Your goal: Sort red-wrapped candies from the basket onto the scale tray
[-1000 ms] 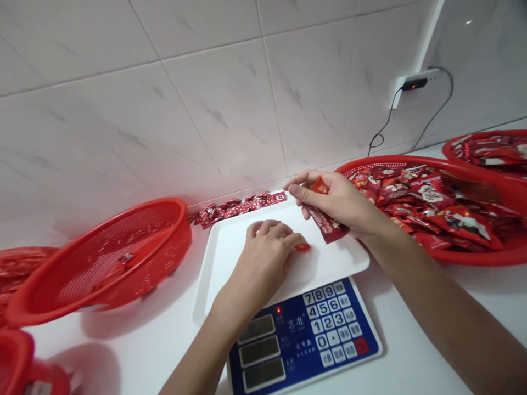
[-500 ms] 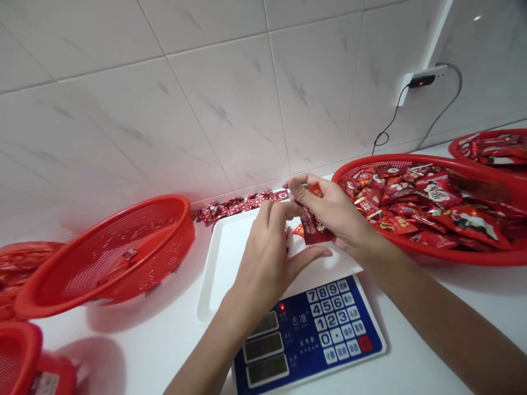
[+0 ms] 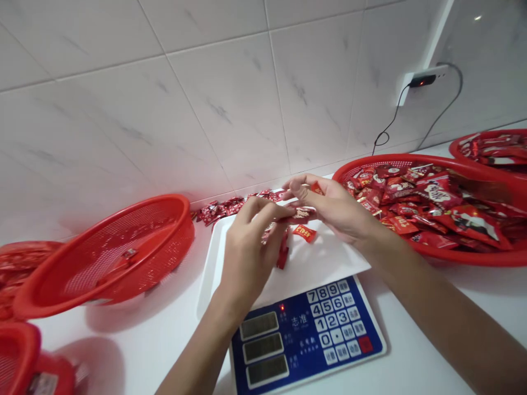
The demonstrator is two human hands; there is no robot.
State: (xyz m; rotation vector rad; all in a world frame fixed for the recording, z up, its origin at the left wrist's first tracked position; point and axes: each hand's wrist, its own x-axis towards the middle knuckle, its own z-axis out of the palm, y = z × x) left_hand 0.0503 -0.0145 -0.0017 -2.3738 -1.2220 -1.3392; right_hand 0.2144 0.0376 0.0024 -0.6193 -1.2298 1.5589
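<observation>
Both hands meet above the white tray (image 3: 325, 263) of a blue electronic scale (image 3: 307, 332). My right hand (image 3: 335, 208) holds red candy packets (image 3: 302, 213) between thumb and fingers. The fingertips of my left hand (image 3: 251, 244) pinch the left end of the same packets, and more red wrappers show under its fingers. One small red packet (image 3: 304, 233) lies loose on the tray just below the hands.
A large red basket (image 3: 436, 206) full of red snack packets stands at right, another (image 3: 489, 144) behind it. A tilted, nearly bare red basket (image 3: 111, 255) is at left, more red containers at the lower left. Candies (image 3: 234, 207) line the tiled wall. A plug and cable (image 3: 415, 82) hang on the wall.
My left hand lifted off the tray and came up to my right hand, taking hold of the packets there. The long packet in my right hand turned flat.
</observation>
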